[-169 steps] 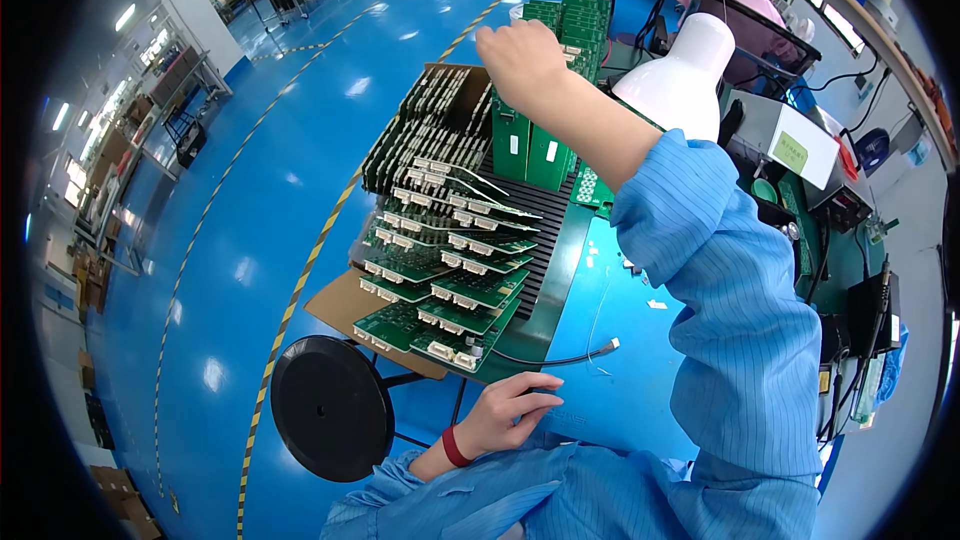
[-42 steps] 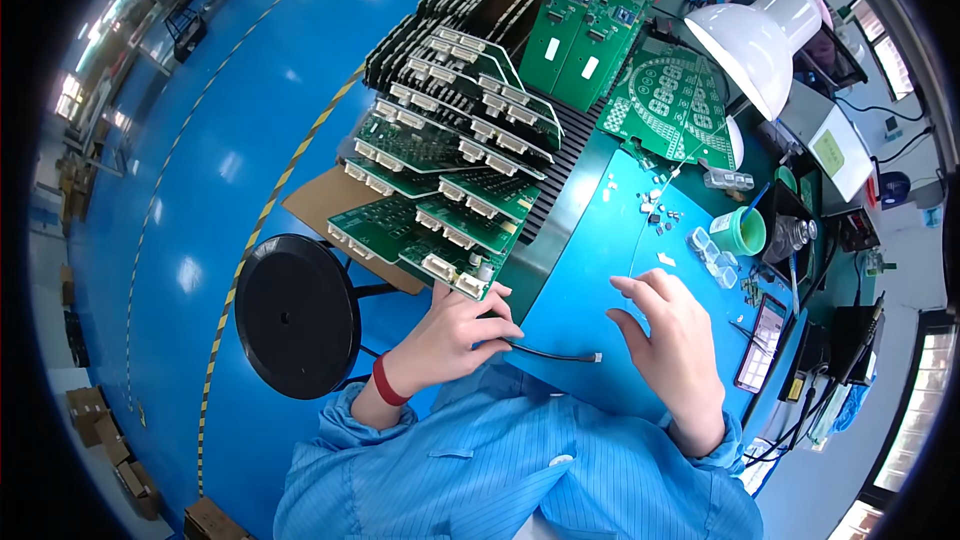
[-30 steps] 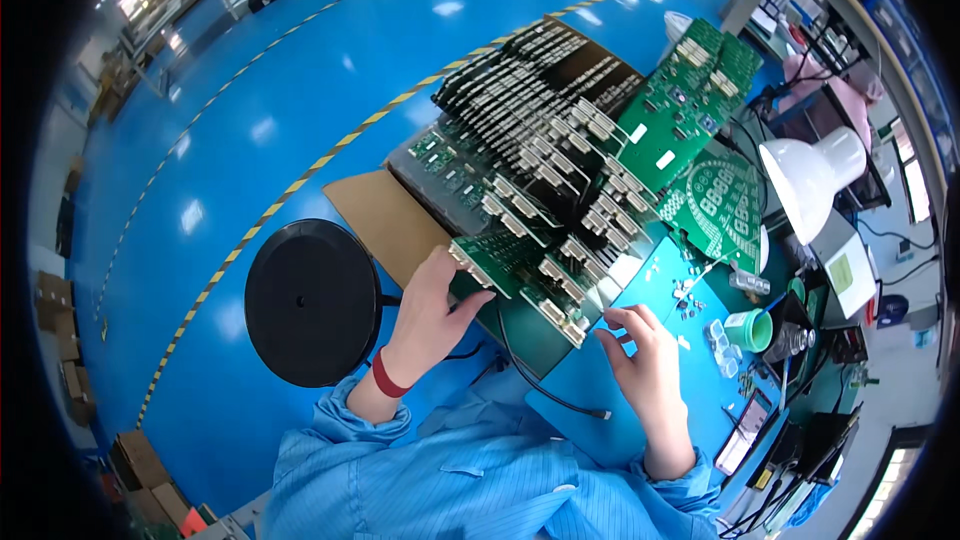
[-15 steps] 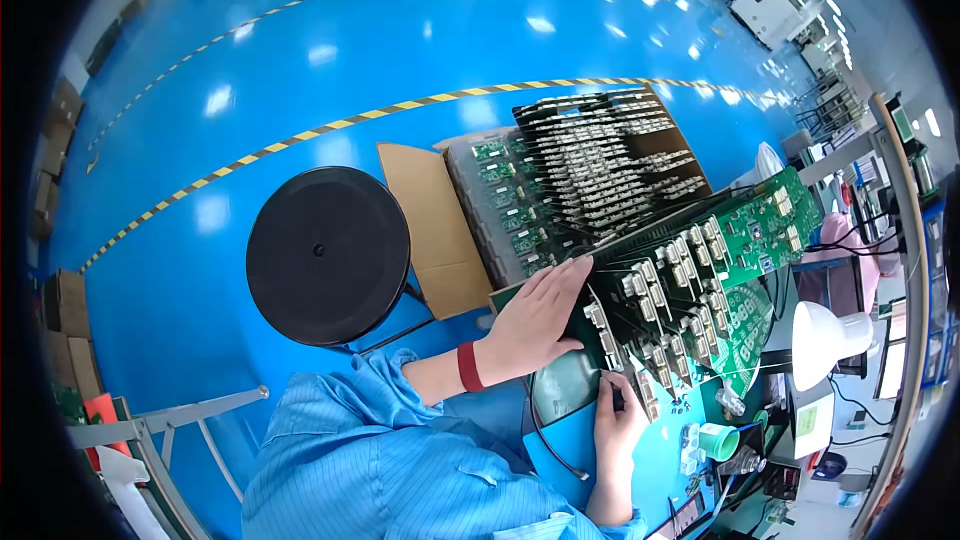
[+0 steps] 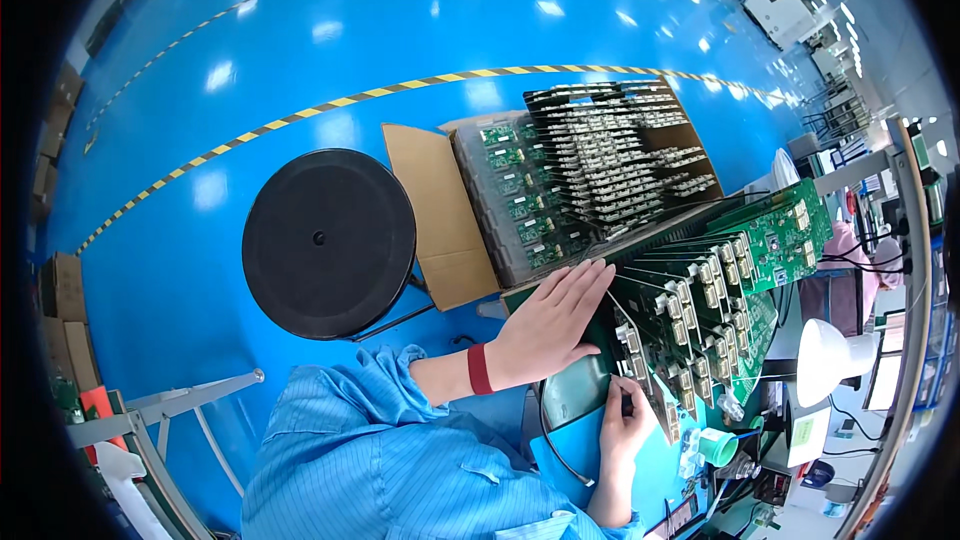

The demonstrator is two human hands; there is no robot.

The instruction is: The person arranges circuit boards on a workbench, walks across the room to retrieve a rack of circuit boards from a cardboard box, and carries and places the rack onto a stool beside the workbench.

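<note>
My left hand (image 5: 556,328), with a red band round the wrist, lies flat with its fingers stretched out together along the nearest green circuit board (image 5: 628,345). That board stands on edge at the near end of a row, with pale connectors along its side. Lower down, my right hand (image 5: 626,422) has thumb and fingertips pinched at the board's near edge. The exact grip is partly hidden by the fingers. Behind it stand several more circuit boards (image 5: 688,312) with connectors, and a larger green board (image 5: 790,240) leans at the far right end.
An open cardboard box (image 5: 440,225) beyond my hands holds many stacked boards (image 5: 610,155). A round black stool (image 5: 325,240) stands to the left. On the right are a white lamp (image 5: 830,365), a green cup (image 5: 717,447) and a blue mat (image 5: 570,450) with a cable.
The whole view has shifted slightly, so the bench and boards appear farther right and lower. Both hands keep about the same pose by the nearest board.
</note>
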